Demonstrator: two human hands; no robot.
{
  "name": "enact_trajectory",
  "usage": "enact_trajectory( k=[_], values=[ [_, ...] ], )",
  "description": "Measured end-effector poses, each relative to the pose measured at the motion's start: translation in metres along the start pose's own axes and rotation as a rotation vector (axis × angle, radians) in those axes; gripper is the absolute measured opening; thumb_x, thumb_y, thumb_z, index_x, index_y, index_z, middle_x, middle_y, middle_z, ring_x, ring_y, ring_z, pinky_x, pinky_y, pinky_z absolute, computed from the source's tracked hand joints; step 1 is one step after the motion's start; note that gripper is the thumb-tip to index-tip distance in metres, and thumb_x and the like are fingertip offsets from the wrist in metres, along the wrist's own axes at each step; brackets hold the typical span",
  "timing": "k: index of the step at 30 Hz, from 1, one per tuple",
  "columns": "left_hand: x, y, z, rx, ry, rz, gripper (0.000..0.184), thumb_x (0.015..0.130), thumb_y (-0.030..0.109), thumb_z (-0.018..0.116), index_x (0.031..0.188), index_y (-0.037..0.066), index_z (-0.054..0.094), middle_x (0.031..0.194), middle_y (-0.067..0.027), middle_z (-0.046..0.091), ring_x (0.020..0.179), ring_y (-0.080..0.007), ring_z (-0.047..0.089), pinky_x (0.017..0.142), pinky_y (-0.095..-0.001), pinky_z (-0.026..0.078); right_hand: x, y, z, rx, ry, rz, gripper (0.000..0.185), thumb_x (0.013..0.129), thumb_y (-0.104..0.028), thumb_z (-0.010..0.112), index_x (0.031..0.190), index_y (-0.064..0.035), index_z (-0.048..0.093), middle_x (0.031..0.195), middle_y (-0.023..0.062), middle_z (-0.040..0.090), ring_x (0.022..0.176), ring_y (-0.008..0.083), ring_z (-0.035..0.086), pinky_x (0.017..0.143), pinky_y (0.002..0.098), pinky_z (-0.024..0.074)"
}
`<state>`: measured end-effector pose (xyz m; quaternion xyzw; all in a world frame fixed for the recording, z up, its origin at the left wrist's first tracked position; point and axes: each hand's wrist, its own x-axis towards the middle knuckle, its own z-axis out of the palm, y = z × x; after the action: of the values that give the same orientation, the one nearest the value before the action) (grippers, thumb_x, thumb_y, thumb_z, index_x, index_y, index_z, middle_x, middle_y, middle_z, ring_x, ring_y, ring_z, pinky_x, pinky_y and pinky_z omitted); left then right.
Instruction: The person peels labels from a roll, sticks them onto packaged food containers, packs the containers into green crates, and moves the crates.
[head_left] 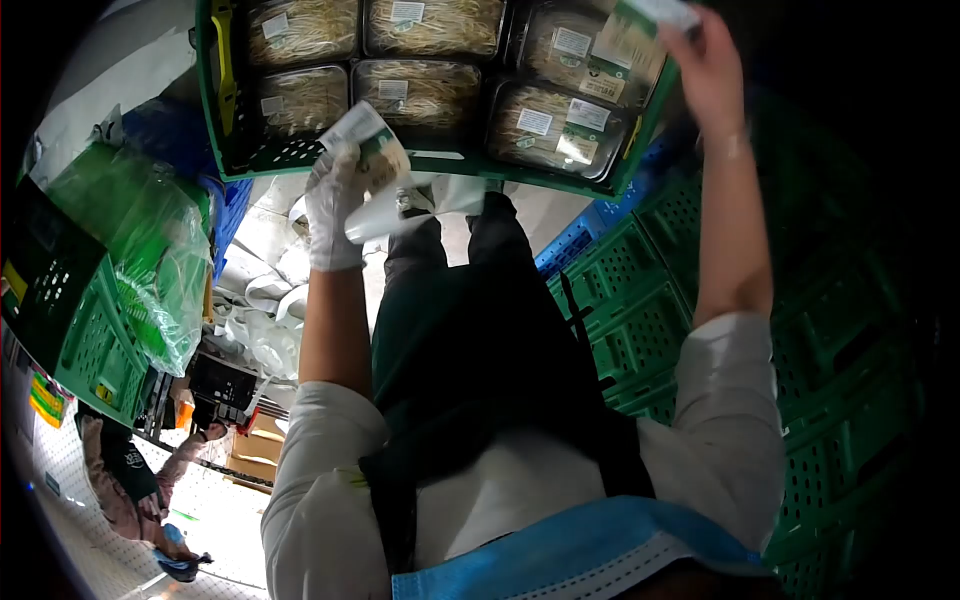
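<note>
My left hand (335,200), in a white glove, is closed on a strip of printed labels (375,150) whose pale backing hangs down and curls to the right. My right hand (710,75), bare and slightly blurred, pinches another label (625,38) above the upper right pack (560,50). Several clear-lidded packs of pale sprouts stand in a green crate (400,163). Small white stickers show on their lids. The lower right pack (520,125) also bears a green and beige label (577,140).
Stacked green crates (640,290) stand to the right, beside a blue crate (572,240). At left are a clear plastic bag (160,270) and another green crate (100,340). A co-worker (130,470) is at the lower left, near a machine (225,385).
</note>
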<state>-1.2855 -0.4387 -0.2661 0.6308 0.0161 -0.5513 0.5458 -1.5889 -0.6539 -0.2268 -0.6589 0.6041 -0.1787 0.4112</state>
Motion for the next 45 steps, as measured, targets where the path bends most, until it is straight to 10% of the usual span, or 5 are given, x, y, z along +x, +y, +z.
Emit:
enact_trajectory(
  k=[18,23,27,32,45],
  values=[
    [-0.048,0.002,-0.011,0.188,-0.170,-0.322,0.019,0.077,0.005,0.056,0.096,0.000,0.055,0.086,-0.0065,0.059,0.075,-0.0126,0.056,0.066,-0.0240,0.045,0.094,0.015,0.059,-1.230,-0.415,0.383,0.064,0.079,-0.009,0.039,0.132,-0.0046,0.003,0.138,0.0078,-0.006,0.127,0.0211,0.001,0.103,0.0311,0.0122],
    [-0.046,0.025,-0.002,0.171,-0.335,-0.173,0.038,0.077,-0.003,0.050,0.114,0.001,0.045,0.108,-0.0123,0.051,0.097,-0.0167,0.050,0.081,-0.0237,0.040,0.041,0.029,0.076,-0.862,0.064,-0.372,0.037,0.075,-0.013,0.059,0.109,-0.0022,0.046,0.102,0.0113,0.053,0.093,0.0197,0.052,0.082,0.0286,0.0400],
    [-0.052,0.035,-0.012,0.127,-0.398,-0.203,0.042,0.078,-0.003,0.047,0.119,0.001,0.041,0.109,-0.0094,0.051,0.099,-0.0148,0.047,0.085,-0.0237,0.036,-0.096,-0.083,0.142,0.193,-0.881,0.013,0.033,0.068,-0.019,0.066,0.091,-0.0041,0.049,0.092,0.0102,0.054,0.082,0.0202,0.053,0.075,0.0320,0.0422],
    [-0.066,0.041,-0.066,0.347,-0.037,-0.283,0.018,0.072,0.016,0.065,0.069,0.001,0.056,0.060,0.0001,0.052,0.054,-0.0056,0.045,0.047,-0.0212,0.037,-0.142,-0.141,0.203,0.160,-0.653,-0.185,0.022,0.066,-0.015,0.065,0.071,-0.0019,0.048,0.063,0.0138,0.049,0.056,0.0284,0.049,0.050,0.0339,0.0388],
    [-0.079,0.037,-0.245,0.207,0.070,-0.308,0.025,0.075,0.007,0.059,0.097,-0.004,0.054,0.084,-0.0094,0.060,0.068,-0.0132,0.057,0.058,-0.0236,0.047,-0.002,-0.079,0.410,-0.609,-0.267,-0.424,0.029,0.075,-0.028,0.055,0.096,-0.0091,0.046,0.099,0.0175,0.048,0.088,0.0370,0.049,0.068,0.0450,0.0436]
  ],
)
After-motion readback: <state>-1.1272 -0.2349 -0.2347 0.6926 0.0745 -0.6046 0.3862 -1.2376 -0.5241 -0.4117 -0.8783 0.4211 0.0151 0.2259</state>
